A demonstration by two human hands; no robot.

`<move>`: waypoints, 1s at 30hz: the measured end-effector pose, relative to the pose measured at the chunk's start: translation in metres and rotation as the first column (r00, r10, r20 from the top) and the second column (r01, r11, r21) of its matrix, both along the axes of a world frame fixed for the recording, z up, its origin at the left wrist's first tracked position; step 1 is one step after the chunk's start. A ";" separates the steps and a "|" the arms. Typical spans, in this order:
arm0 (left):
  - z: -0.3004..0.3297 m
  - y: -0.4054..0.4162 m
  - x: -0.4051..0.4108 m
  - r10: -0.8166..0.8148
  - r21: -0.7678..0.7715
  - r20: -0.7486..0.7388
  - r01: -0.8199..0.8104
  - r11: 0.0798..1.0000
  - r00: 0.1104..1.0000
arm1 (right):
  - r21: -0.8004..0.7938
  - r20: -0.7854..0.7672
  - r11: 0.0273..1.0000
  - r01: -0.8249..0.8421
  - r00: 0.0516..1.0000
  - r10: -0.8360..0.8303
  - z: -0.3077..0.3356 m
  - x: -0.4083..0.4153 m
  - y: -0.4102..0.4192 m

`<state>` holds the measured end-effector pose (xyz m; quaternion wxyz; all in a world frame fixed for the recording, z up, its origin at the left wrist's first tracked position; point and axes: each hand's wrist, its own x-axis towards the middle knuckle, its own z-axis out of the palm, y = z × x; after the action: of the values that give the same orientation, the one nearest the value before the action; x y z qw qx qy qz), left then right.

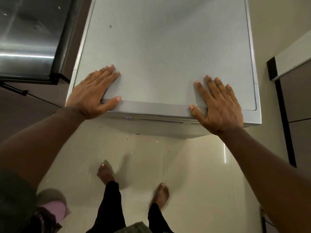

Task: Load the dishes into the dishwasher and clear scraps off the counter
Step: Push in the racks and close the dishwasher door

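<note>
while both palms lie flat on its grey top, the dishwasher [165, 52] fills the upper middle of the frame, seen from straight above, its door face dropping away below the front edge. the left hand [94, 93] rests at the front left corner of that top with fingers straight and spread, thumb laid along the front lip, holding nothing. the right hand [218, 103] rests at the front right in the same way, fingers straight and released, thumb reaching over the lip. a small lit display [127, 117] glows blue on the strip just under the front edge; its digits are too small to read. a dark speck [110, 26] sits on the top toward the upper left.

below the machine, the floor [193, 174] is pale glossy tile, sprinkled with small scraps [156, 140] close to the machine's base. two bare feet stand on it in the lower middle of the frame, below black trouser legs. a steel appliance [28, 36] with a dark frame stands in the upper left of the frame, beside the dishwasher. a brown cabinet [296, 101] with a dark edge and a pale top runs down the right side. something pink and rounded [55, 211] lies at the lower left; i cannot tell what it is.
</note>
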<state>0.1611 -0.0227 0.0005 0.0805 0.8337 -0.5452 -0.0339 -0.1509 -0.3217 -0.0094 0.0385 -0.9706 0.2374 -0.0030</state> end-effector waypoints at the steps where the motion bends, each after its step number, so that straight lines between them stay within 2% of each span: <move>1: 0.000 0.000 -0.001 0.000 0.006 -0.004 0.000 1.000 1.000 | 0.006 -0.006 1.000 0.002 1.000 -0.001 -0.001 -0.001 0.000; 9: 0.000 0.006 0.003 -0.006 -0.015 -0.019 0.006 1.000 1.000 | 0.004 -0.092 0.999 0.034 0.995 -0.034 0.007 0.008 0.010; 14: -0.003 0.007 0.006 -0.005 -0.015 -0.041 0.005 1.000 0.999 | 0.055 -0.195 0.971 0.234 0.956 -0.219 0.014 0.040 0.046; 19: 0.000 0.006 0.008 -0.002 0.012 -0.095 0.003 1.000 0.996 | 0.135 -0.250 0.953 0.271 0.940 -0.232 0.025 0.093 0.111; 23: 0.006 0.003 0.014 0.017 0.081 -0.219 0.001 0.997 0.976 | 0.142 -0.336 0.946 0.293 0.913 -0.232 0.048 0.124 0.132; 27: 0.017 -0.007 0.029 -0.003 0.183 -0.335 0.068 0.981 0.942 | 0.116 -0.456 0.929 0.352 0.850 -0.265 0.073 0.158 0.149; 30: 0.029 -0.012 0.034 -0.035 0.205 -0.397 0.126 0.971 0.917 | 0.125 -0.482 0.945 0.303 0.851 -0.209 0.075 0.193 0.185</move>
<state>0.1956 -0.0350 0.0292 0.0903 0.7907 -0.5448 -0.2645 0.0418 -0.1364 0.0653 0.0757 -0.8940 0.3663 0.2467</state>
